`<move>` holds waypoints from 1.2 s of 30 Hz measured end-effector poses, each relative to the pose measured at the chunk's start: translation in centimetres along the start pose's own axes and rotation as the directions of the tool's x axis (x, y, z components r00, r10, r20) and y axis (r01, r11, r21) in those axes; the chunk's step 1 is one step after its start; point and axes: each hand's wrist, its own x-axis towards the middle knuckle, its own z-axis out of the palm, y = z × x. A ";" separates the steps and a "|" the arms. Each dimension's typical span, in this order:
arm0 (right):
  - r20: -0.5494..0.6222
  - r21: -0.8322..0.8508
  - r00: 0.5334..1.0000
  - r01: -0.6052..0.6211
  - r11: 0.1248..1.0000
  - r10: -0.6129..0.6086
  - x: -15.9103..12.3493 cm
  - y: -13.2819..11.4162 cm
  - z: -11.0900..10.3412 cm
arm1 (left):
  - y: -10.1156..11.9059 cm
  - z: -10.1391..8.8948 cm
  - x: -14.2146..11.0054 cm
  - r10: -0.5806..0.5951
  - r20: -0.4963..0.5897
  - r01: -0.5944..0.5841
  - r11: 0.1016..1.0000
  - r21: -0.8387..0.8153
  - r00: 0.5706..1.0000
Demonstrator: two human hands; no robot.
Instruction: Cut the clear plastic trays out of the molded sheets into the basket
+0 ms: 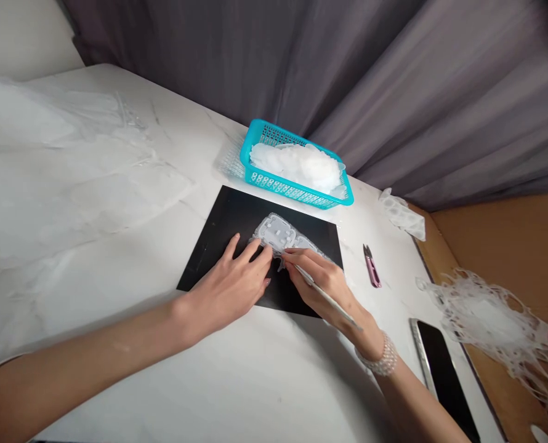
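The left hand lies with fingers spread, fingertips on the near edge of a moulded plastic sheet; the right hand grips a slim pen-like tool, its tip at that edge. A turquoise plastic basket behind holds heaped translucent white pieces. The sheet, translucent grey-white with 2 rounded-rectangle outlines showing, lies on a black mat, its right part hidden by the right hand. Beneath is a white, grey-veined bench; a grey-purple curtain hangs behind.
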 end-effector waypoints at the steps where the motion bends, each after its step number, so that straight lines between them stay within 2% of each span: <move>1: -0.014 0.007 1.000 -0.006 1.000 0.006 0.0 0.0 0.0 | 0.0 0.0 0.0 0.006 -0.003 -0.006 1.000 -0.003 1.000; 6: -0.012 -0.025 1.000 0.023 0.999 -0.024 0.6 0.0 0.5 | -0.1 0.2 -0.2 0.025 -0.007 -0.025 1.000 -0.001 1.000; 13: 0.151 -0.217 0.986 0.110 0.970 -0.078 1.2 -0.3 1.1 | 0.1 0.4 -0.4 0.012 -0.036 -0.011 1.000 0.008 0.999; 16: 0.159 -0.290 0.979 0.171 0.942 -0.129 1.4 0.0 1.2 | 0.1 0.5 -0.3 -0.022 -0.038 0.020 0.998 -0.053 0.999; 19: 0.149 -0.248 0.978 0.182 0.951 -0.148 1.7 0.8 1.3 | -0.2 0.6 -0.1 -0.062 -0.039 0.055 0.987 -0.148 0.997; 22: 0.187 -0.193 0.968 0.203 0.960 -0.167 2.2 1.4 1.2 | -0.4 0.7 0.0 -0.081 -0.052 0.069 0.977 -0.199 0.995; 29: 0.269 -0.252 0.945 0.253 0.934 -0.183 2.9 0.7 0.8 | -0.7 1.1 0.0 -0.065 -0.089 0.049 0.984 -0.171 0.994; 31: 0.288 -0.201 0.941 0.242 0.949 -0.179 3.2 0.7 0.7 | -1.0 1.2 0.1 -0.036 -0.098 0.022 0.989 -0.144 0.995; 33: 0.254 -0.048 0.955 0.170 0.984 -0.153 3.7 1.4 0.3 | -1.4 1.2 0.2 -0.005 -0.104 -0.007 0.993 -0.117 0.995; 35: 0.139 0.199 0.990 -0.002 0.980 -0.026 3.9 3.2 -0.8 | -1.6 1.0 0.2 0.024 -0.105 -0.035 0.994 -0.105 0.994; 36: 0.071 0.316 0.995 -0.093 0.944 0.074 3.8 4.5 -1.7 | -1.7 0.9 0.3 0.036 -0.104 -0.047 0.993 -0.107 0.994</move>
